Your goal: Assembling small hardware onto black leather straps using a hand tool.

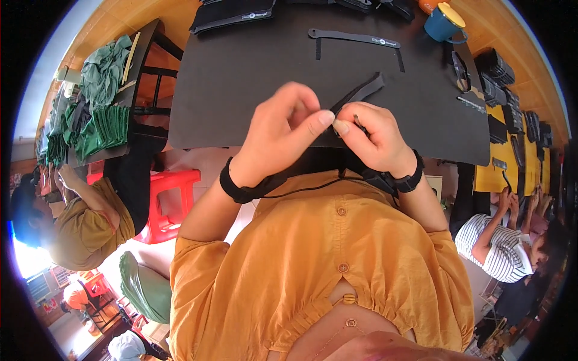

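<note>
A dark grey and black strap [361,92] is at the near part of the black table, its far end pointing away to the right. My right hand [374,137] is closed on its near end, thumb against fingers. A small dark piece pokes out between these fingers; I cannot make out what it is. My left hand [280,132] pinches at the same end, thumb tip and fingers meeting beside the right thumb. Farther off, another grey strap [354,37] with a rounded, slotted end lies flat, with short black strips under both its ends.
The black table [241,78] carries stacked black straps [233,16] at its far left and a blue mug [442,25] at the far right. Green cloth pieces [103,129] lie on a left-hand table. People sit on both sides; a red stool [174,201] stands at left.
</note>
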### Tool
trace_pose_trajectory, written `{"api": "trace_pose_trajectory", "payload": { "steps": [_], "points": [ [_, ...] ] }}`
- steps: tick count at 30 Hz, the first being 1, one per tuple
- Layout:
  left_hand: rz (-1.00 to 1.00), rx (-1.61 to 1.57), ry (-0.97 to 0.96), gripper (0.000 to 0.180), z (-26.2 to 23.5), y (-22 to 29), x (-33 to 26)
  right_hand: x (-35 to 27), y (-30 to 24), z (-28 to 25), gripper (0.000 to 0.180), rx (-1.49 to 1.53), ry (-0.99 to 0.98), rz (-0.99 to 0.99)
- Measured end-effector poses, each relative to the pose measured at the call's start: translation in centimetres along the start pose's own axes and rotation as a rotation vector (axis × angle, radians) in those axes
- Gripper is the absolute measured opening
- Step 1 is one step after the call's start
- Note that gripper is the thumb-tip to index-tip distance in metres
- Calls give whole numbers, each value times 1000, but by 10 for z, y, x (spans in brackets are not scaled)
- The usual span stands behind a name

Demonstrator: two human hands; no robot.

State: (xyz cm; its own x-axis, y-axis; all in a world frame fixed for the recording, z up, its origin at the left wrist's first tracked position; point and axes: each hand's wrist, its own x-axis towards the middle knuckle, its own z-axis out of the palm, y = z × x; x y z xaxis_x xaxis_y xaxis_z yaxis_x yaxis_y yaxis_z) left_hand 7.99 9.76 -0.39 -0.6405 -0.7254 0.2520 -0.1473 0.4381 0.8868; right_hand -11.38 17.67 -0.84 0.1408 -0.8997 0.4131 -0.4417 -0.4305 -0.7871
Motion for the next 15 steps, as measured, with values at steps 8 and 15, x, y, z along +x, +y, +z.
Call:
{"api": "trace_pose_trajectory", "payload": {
  "steps": [8, 15],
  "points": [
    [-626, -887, -451, 49, -2, 8, 6, 8, -18, -8, 10, 12, -53, -107],
    [-435, -980, -141, 43, 0, 18, 12, 3, -14, -4, 18, 231, 229, 253]
  ]
}}
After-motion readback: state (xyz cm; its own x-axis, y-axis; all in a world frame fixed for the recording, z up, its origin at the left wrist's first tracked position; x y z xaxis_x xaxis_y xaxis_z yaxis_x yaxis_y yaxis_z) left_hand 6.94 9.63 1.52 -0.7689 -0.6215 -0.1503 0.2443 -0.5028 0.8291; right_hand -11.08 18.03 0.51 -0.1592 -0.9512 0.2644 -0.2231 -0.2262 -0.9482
